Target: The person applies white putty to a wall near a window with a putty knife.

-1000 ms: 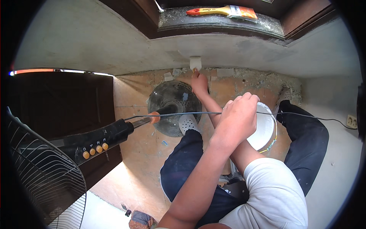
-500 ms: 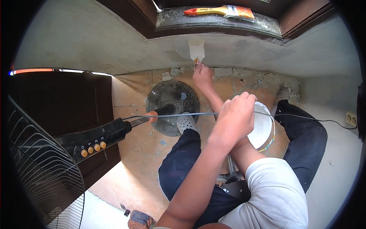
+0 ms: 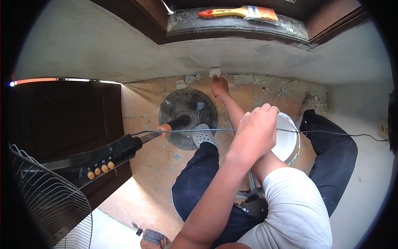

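Standing farthest left of the right hand's grip were the fan's wire grille (image 3: 54, 199) and, beyond it, a dark door (image 3: 74, 120). Nearer the grip came the fan's black neck (image 3: 120, 151) with its row of yellow buttons, then its round black base (image 3: 174, 103), on the tiled floor just left of the right wrist. A pale perforated shoe (image 3: 202, 136) overlapped that base, below and left of the grip. The right hand (image 3: 220, 86) was closed around a brush (image 3: 214, 72); the pale head showed just past the fingers, at the foot of the wall, and a red handle end below them. Well above the grip, a red-and-yellow paintbrush (image 3: 226, 12) lay on the sill. Right of and below the grip, the left hand (image 3: 257, 128) lay across the right forearm, its fingers curled beside a white tub (image 3: 287, 145); I could not tell whether they gripped the rim, or the dark cable (image 3: 319, 132) passing out of sight there. Farthest right of both hands, a wall socket (image 3: 383, 130) showed.
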Motion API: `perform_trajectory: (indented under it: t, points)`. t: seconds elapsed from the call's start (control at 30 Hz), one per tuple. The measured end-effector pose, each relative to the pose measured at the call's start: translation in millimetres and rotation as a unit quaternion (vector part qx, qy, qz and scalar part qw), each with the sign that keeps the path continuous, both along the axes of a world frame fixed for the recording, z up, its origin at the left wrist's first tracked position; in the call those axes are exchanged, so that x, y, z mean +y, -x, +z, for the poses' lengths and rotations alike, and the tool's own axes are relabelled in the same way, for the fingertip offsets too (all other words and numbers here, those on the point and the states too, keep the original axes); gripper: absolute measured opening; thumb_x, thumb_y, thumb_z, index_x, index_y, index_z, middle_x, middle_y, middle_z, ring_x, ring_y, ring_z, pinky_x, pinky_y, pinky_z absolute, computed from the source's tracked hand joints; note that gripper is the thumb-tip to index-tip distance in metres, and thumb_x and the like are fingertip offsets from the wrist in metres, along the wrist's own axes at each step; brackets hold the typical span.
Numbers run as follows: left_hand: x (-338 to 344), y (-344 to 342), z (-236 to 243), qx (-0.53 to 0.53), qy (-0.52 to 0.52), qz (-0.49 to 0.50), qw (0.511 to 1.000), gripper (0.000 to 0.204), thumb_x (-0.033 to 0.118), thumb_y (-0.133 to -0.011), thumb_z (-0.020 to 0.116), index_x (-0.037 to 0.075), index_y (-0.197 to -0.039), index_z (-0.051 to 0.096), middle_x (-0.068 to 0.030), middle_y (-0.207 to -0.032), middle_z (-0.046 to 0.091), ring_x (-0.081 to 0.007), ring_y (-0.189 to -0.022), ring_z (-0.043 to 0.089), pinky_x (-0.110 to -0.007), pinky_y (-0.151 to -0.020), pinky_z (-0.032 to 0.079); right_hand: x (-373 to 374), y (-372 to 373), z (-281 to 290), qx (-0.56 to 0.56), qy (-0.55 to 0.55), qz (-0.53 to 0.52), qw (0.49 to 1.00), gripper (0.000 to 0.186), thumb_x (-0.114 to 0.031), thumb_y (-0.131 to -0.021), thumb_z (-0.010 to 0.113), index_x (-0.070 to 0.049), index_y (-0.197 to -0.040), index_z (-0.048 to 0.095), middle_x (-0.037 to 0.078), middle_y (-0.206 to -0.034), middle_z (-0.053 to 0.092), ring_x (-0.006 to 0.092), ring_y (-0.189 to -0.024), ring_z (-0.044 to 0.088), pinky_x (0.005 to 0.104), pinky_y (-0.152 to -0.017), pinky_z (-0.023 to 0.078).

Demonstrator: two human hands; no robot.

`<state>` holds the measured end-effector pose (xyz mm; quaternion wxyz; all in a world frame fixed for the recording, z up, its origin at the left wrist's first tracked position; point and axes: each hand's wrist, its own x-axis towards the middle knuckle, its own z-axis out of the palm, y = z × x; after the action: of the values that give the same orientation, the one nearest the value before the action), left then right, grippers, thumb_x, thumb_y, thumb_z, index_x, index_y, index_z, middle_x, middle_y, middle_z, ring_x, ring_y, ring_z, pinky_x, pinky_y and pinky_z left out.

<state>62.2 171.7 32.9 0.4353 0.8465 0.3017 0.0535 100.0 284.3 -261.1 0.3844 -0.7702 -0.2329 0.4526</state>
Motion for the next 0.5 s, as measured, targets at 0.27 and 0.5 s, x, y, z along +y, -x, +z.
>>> perform_trajectory:
  t: [0.27, 0.5]
  points:
    - [-1.6, -0.6, 0.8, 0.004, -0.004, 0.000, 1.000, 0.021, 0.006, -0.087, 0.050, -0.001, -0.104, 0.060, -0.0175, -0.099, 0.062, -0.0331, -0.096, 0.061, -0.043, -0.086, 0.048, -19.0, 45.3, 67.8, -0.105, -0.250, -0.041, 0.962, 0.044, -0.031, -0.097, 0.041, 0.002, -0.073, 0.059, 0.021, -0.066, 0.061, 0.0388, -0.064, 0.061, 0.0429, -0.057, 0.047]
    - [-2.2, -0.3, -0.7, -0.002, -0.001, 0.002, 1.000, 0.020, 0.006, -0.087, 0.050, -0.001, -0.104, 0.060, -0.0176, -0.098, 0.061, -0.0333, -0.095, 0.061, -0.043, -0.084, 0.048, 9.1, 31.6, 47.4, -0.059, -0.191, -0.049, 0.979, 0.037, -0.028, -0.097, 0.039, 0.001, -0.081, 0.057, 0.021, -0.064, 0.060, 0.0378, -0.061, 0.061, 0.0452, -0.060, 0.047]
